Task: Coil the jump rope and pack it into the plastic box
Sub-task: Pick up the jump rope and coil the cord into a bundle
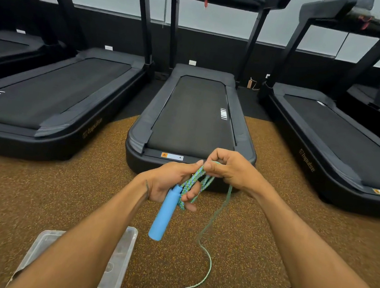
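Speckled brown gym flooring lies before black treadmills (pixel 194 118). Soft blue-green braided jump rope (pixel 197 181) is pinched by both the left hand (pixel 171 182) and right hand (pixel 227 168); its limp tail should be gathered in loops. Clear plastic box (pixel 117 262) waits near-left.

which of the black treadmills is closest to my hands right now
The middle black treadmill: its rear end lies directly behind both hands, which hold the blue-green jump rope. The others sit off to either side.

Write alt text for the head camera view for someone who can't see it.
Two bare hands coil a blue-green jump rope: the left hand holds the loops and blue handle, the right hand pinches the rope. Loose rope trails to the speckled floor beside a clear plastic box, facing treadmills.
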A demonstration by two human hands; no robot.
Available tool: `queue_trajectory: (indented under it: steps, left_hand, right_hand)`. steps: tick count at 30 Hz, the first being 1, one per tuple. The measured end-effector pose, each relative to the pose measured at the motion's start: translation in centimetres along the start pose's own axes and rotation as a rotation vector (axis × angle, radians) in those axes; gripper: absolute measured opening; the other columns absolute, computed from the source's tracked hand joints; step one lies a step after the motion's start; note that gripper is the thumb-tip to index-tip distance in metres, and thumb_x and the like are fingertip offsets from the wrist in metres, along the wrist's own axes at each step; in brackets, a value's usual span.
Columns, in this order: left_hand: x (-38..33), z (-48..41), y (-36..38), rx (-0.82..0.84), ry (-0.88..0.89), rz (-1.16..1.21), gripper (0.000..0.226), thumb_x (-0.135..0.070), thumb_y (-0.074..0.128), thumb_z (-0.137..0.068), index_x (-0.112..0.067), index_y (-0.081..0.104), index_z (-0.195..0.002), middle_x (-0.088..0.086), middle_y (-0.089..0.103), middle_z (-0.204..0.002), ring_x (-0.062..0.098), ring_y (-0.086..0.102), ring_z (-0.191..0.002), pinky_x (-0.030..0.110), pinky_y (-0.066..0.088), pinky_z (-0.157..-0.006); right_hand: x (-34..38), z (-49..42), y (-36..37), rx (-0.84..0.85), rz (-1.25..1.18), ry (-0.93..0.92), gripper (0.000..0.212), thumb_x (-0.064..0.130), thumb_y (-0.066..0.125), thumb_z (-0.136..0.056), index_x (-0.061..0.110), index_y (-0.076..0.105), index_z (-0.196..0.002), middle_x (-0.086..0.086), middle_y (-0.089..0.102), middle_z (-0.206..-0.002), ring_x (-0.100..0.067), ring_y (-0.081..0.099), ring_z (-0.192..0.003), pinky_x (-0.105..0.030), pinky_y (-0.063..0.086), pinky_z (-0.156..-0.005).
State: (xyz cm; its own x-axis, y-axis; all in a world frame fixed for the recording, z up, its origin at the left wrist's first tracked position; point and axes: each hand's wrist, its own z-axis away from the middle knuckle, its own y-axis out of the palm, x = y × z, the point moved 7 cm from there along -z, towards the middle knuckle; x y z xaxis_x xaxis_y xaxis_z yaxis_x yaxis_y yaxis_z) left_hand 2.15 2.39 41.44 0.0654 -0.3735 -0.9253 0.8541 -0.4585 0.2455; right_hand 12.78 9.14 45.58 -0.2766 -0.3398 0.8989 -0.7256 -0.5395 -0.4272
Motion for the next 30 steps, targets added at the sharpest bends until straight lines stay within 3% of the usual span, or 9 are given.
queue_trajectory:
  steps: [3, 5, 7, 12, 17, 19, 24, 27, 30]
  left_hand:
    - [0.0, 0.2, 0.0, 0.037, -0.013, 0.018, 0.056, -0.053, 0.038, -0.1, -0.013, 0.048, -0.138, 0.009, 0.051, -0.055, 0.014, 0.046, -0.043, 0.043, 0.06, -0.072]
    - [-0.1, 0.4, 0.1, 0.064, -0.003, 0.015, 0.05, -0.053, 0.041, -0.099, -0.018, 0.056, -0.132, 0.007, 0.049, -0.056, 0.013, 0.044, -0.044, 0.046, 0.06, -0.077]
    - [-0.1, 0.4, 0.2, 0.061, 0.012, 0.026, 0.043, -0.052, 0.043, -0.098, -0.023, 0.063, -0.122, 0.006, 0.047, -0.056, 0.012, 0.043, -0.045, 0.048, 0.058, -0.08]
    - [-0.5, 0.5, 0.6, 0.051, 0.098, -0.006, 0.046, -0.05, 0.034, -0.104, -0.031, 0.056, -0.14, 0.004, 0.043, -0.061, 0.01, 0.043, -0.05, 0.045, 0.058, -0.08]
    - [-0.5, 0.2, -0.4, -0.003, 0.162, 0.076, 0.046, -0.048, 0.043, -0.101, -0.023, 0.059, -0.136, 0.008, 0.055, -0.072, 0.015, 0.053, -0.057, 0.052, 0.054, -0.085]
    - [-0.7, 0.2, -0.2, -0.003, 0.185, 0.104, 0.041, -0.046, 0.043, -0.101, -0.027, 0.063, -0.132, 0.007, 0.057, -0.074, 0.016, 0.058, -0.061, 0.051, 0.054, -0.085]
    - [-1.3, 0.1, 0.1, -0.032, 0.247, 0.141, 0.041, -0.041, 0.037, -0.106, -0.025, 0.057, -0.139, 0.008, 0.051, -0.072, 0.022, 0.058, -0.068, 0.046, 0.053, -0.08]
    - [-1.9, 0.0, -0.1, -0.078, 0.298, 0.176, 0.041, -0.041, 0.038, -0.106, -0.026, 0.055, -0.14, 0.01, 0.054, -0.075, 0.024, 0.059, -0.072, 0.045, 0.053, -0.079]
    - [-2.6, 0.0, -0.6, -0.113, 0.344, 0.198, 0.04, -0.042, 0.039, -0.105, -0.032, 0.055, -0.14, 0.01, 0.063, -0.082, 0.027, 0.065, -0.081, 0.047, 0.05, -0.086]
  right_hand:
    - [-0.4, 0.2, 0.9, 0.067, -0.125, 0.018, 0.034, 0.04, 0.07, -0.082, 0.009, 0.057, -0.089, -0.001, 0.054, -0.059, -0.012, 0.037, -0.053, -0.026, 0.024, -0.048]
    - [-0.6, 0.2, 1.0, 0.057, -0.175, 0.048, 0.034, 0.045, 0.067, -0.083, 0.013, 0.055, -0.087, 0.002, 0.052, -0.058, -0.008, 0.033, -0.051, -0.024, 0.02, -0.046]
    - [-0.7, 0.2, 0.9, 0.019, -0.269, 0.07, 0.031, 0.047, 0.061, -0.087, 0.017, 0.054, -0.084, 0.006, 0.05, -0.056, -0.004, 0.034, -0.048, -0.018, 0.023, -0.045]
    - [-2.6, 0.5, 0.5, -0.106, -0.41, 0.111, 0.04, 0.047, 0.045, -0.101, 0.013, 0.066, -0.1, 0.006, 0.052, -0.059, -0.007, 0.036, -0.048, -0.023, 0.03, -0.05]
    - [-3.8, 1.4, 1.6, -0.115, -0.393, 0.057, 0.027, 0.04, 0.05, -0.097, 0.031, 0.076, -0.098, -0.002, 0.06, -0.079, -0.009, 0.041, -0.056, -0.024, 0.035, -0.054]
    - [-4.1, 1.7, 2.3, -0.103, -0.404, 0.062, 0.025, 0.039, 0.051, -0.098, 0.027, 0.073, -0.1, -0.01, 0.064, -0.086, -0.013, 0.047, -0.063, -0.025, 0.039, -0.059]
    - [-5.2, 2.1, 3.9, -0.05, -0.37, 0.104, 0.032, 0.039, 0.046, -0.104, 0.016, 0.066, -0.095, -0.006, 0.062, -0.081, -0.027, 0.048, -0.077, -0.042, 0.038, -0.076]
    - [-5.7, 2.6, 5.0, -0.024, -0.436, 0.142, 0.03, 0.03, 0.044, -0.106, 0.027, 0.066, -0.086, 0.005, 0.057, -0.075, -0.015, 0.046, -0.069, -0.033, 0.038, -0.071]
    - [-6.5, 3.4, 5.7, -0.049, -0.374, 0.213, 0.02, 0.025, 0.048, -0.105, 0.02, 0.067, -0.102, 0.001, 0.061, -0.076, -0.012, 0.054, -0.068, -0.027, 0.047, -0.068]
